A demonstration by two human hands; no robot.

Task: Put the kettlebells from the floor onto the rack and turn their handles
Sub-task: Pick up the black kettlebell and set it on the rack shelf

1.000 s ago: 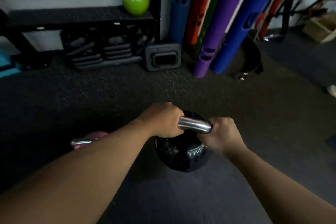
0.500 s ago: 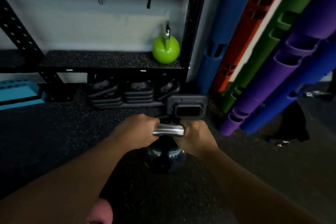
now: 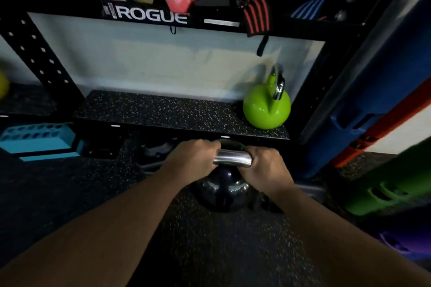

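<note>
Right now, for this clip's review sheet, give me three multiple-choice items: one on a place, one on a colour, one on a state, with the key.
1. Where does the green kettlebell stand?
A. right end of the rack shelf
B. on the floor
C. top shelf

2. What colour is the kettlebell being held?
A. pink
B. dark, near black
C. yellow

3. How is that kettlebell's handle held?
A. left hand only
B. right hand only
C. both hands

Key: 1 A, it sits on the speckled shelf beside the right upright. 2 B, its glossy dark body shows below the steel handle. 3 C, the left hand and right hand each wrap one end of the handle.
</note>
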